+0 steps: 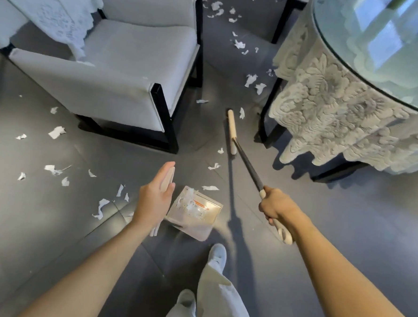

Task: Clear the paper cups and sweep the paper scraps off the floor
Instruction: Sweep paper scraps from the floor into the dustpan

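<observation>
A home dining or sitting room: grey upholstered armchair, glass-topped round table draped in lace cloth, grey tiled floor.

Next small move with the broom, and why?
Probably draw the broom back toward the dustpan: the right hand grips its handle, and scraps lie between its head and the pan.
</observation>
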Motion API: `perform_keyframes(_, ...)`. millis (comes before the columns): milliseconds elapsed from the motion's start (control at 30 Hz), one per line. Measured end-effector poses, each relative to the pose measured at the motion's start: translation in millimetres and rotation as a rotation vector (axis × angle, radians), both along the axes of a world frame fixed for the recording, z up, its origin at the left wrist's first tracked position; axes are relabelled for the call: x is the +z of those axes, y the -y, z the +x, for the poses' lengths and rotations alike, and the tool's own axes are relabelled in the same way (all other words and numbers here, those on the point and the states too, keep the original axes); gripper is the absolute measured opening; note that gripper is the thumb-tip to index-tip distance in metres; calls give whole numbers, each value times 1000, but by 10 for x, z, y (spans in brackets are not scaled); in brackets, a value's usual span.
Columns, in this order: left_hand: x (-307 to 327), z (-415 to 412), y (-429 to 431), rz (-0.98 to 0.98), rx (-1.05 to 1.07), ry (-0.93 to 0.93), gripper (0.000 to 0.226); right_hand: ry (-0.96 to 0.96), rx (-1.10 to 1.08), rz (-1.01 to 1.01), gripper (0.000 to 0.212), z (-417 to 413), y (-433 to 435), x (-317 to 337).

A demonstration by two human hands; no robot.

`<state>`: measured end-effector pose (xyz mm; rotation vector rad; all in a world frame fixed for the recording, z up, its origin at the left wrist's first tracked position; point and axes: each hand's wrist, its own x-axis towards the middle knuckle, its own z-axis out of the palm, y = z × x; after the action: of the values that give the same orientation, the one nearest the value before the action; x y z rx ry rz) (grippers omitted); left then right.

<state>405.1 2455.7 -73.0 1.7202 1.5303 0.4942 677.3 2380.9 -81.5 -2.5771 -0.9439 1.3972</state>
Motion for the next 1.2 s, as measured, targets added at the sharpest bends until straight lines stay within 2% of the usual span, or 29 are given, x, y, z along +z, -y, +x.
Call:
perform_keyframes(133, 13, 141, -246, -16, -27, -43, 48, -40, -10, 5, 41, 354, -676, -316)
perform_keyframes(300, -2, 166, -435, -45, -26, -8, 48, -127, 126, -157, 56, 532, -943, -669)
perform_keyframes(433, -4, 143, -503, -25, -58, -21, 48, -99, 262, -294, 68, 462, -831, -737)
perform_keyframes(567, -20, 128, -557, -10, -84, -15, 49, -25, 308, -324, 75, 312, -646, -565)
perform_keyframes(800, -27, 6, -392, -58, -167, 66, 49, -53, 432, -491, 84, -518, 240, 120)
perform_keyframes(900, -20, -190, -255, -28, -219, 71, 49, -145, 301, -470, 83, -907, 649, 446)
perform_keyframes(1067, 6, -609, -16, 5, -268, 86, 46, -206, -30, -318, 79, -1227, 1201, 778)
perform_keyframes(1200, 36, -962, 197, 46, -247, 99, 46, -164, -83, -235, 78, -1475, 1394, 821)
